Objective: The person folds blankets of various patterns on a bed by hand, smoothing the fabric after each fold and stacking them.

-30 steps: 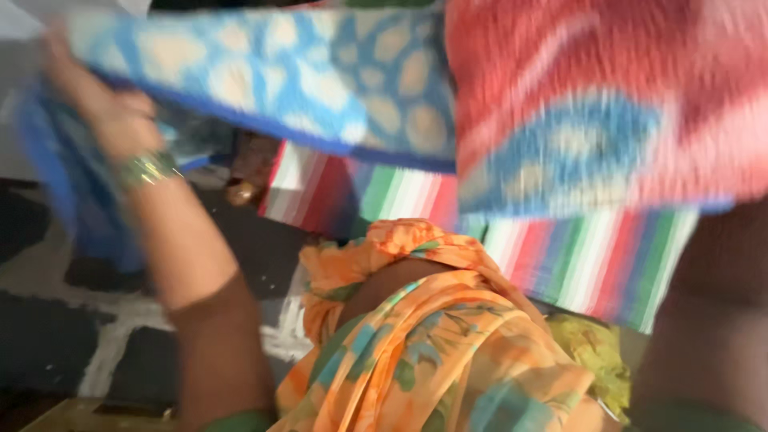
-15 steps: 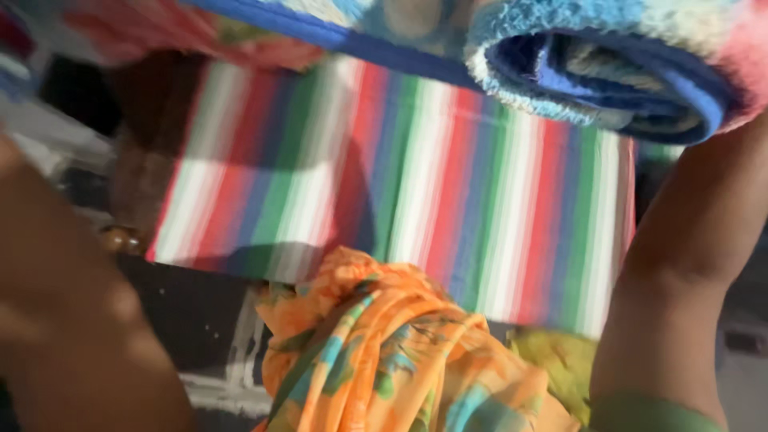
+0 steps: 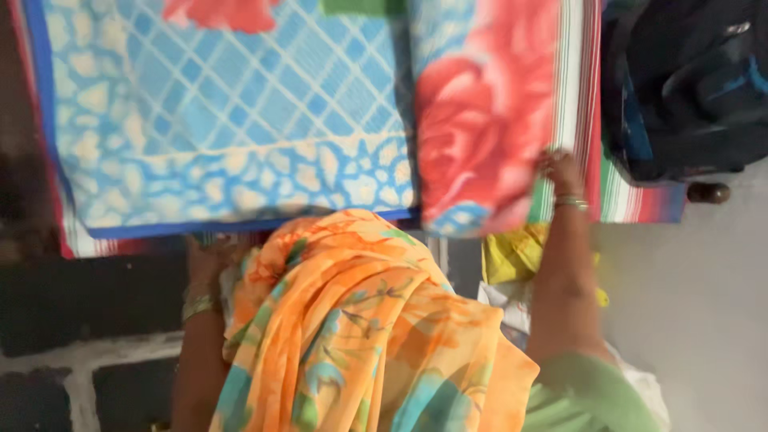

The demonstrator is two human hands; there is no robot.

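**Blanket on the bed, bag to its right**

The blanket (image 3: 240, 120) lies spread on the bed (image 3: 632, 200), covering most of it; the bag (image 3: 688, 88) sits at the bed's right end, just beside the blanket's right edge; the right hand (image 3: 560, 172) rests on that right edge; the left hand (image 3: 210, 258) is at the blanket's near edge, to the left; the draped cloth (image 3: 360, 320) hangs between both arms, nearer than the bed; the floor (image 3: 704, 320) lies below, to the right.

Both bare arms reach away from the body. The right hand (image 3: 560, 170), bangle at the wrist, stretches far out on the right, fingers curled down in a pinching grip. The left hand (image 3: 210, 258) sits nearer on the left, bangled wrist bent, fingers mostly hidden, grip unclear.
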